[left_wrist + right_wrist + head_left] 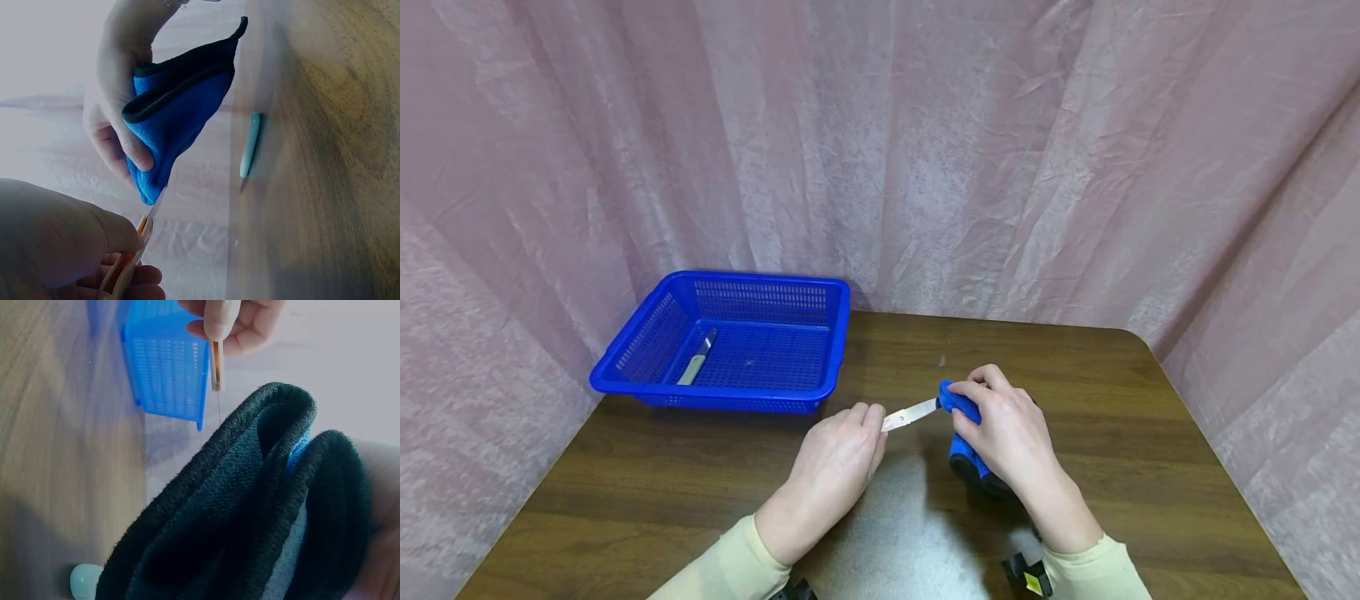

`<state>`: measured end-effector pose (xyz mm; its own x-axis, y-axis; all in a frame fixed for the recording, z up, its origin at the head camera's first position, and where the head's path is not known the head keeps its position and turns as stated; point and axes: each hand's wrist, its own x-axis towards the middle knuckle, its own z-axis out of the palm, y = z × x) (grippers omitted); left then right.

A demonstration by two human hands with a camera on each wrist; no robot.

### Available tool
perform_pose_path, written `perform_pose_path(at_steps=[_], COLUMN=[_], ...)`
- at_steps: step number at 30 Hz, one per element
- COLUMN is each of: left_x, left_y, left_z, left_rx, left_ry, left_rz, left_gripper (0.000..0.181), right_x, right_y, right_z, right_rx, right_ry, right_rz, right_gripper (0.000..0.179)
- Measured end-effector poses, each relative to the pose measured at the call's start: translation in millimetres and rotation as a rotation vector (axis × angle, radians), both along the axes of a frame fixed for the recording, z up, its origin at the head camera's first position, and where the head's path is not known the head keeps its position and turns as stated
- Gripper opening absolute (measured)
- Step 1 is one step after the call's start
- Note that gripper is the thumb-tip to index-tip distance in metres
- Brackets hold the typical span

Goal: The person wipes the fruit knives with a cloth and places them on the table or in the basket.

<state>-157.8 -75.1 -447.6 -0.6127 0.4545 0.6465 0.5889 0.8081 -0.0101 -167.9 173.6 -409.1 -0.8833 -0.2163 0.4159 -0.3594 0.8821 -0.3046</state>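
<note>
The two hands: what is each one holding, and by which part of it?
Left hand: a knife, by its handle. Right hand: a blue cloth, by the folded part near the blade.

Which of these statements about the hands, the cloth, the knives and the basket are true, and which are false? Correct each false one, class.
1. The left hand grips the held knife by its handle. True.
2. The right hand holds a red cloth. False: the cloth is blue with dark edging.
3. A second knife lies inside the basket. True.
4. The basket stands at the person's right. False: it stands toward the left end of the table.
5. The held knife is well apart from the cloth. False: its far end meets the cloth.
</note>
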Motion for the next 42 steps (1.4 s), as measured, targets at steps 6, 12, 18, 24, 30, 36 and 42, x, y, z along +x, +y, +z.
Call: perform_pose_path(at_steps=[6, 12, 18, 24, 30, 36, 42], left_x=[-1.0, -0.8, -1.2, -1.5, -1.0, -0.6, -0.5], left_y=[-0.3, -0.6, -0.8, -0.9, -0.8, -0.6, -0.7], left_z=[-0.4, 1.0, 0.7, 0.4, 0.7, 0.9, -0.5], left_rx=[0.002, 0.003, 0.005, 0.002, 0.002, -0.003, -0.004], left_ry=[-0.005, -0.006, 0.003, 0.003, -0.005, -0.003, 0.0], left_rz=[-0.002, 0.002, -0.001, 0.001, 0.003, 0.007, 0.004], left_gripper=[0.033, 0.033, 0.033, 0.032, 0.032, 0.032, 0.032], right_x=[-2.8, -5.5, -3.3, 3.4, 8.2, 12.4, 15.7], right_y=[6, 11, 12, 3, -7, -16, -24], right_z=[-0.3, -1.8, 1.8, 5.3, 2.7, 1.0, -0.5], right_rx=[-0.004, -0.01, -0.018, -0.024, -0.016, 0.009, 0.037], right_ry=[-0.02, -0.037, -0.049, -0.004, 0.045, 0.084, 0.114], right_rz=[-0.022, -0.053, -0.075, -0.031, 0.02, 0.074, 0.115], right_gripper=[0.031, 0.032, 0.032, 0.033, 0.032, 0.032, 0.031])
